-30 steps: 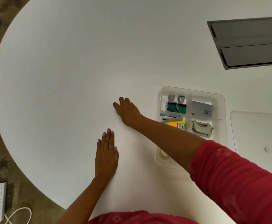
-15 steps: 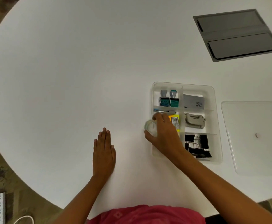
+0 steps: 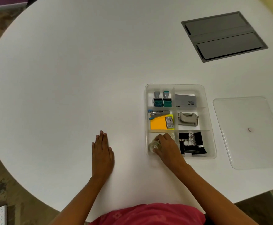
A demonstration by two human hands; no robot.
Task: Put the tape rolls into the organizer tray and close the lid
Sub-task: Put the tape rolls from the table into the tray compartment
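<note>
One tape roll (image 3: 154,145) gripped by the right hand (image 3: 166,146) in the lower-left compartment of the organizer tray (image 3: 210,127).
The roll appeared light, rigid and smooth-sided, best pinched across its outer rim. Right-hand fingers curled around it, forearm reaching up from lower right. The left hand (image 3: 102,151) lay flat, empty, on the table (image 3: 67,78); the lid (image 3: 249,132) lay right of the tray.
</note>
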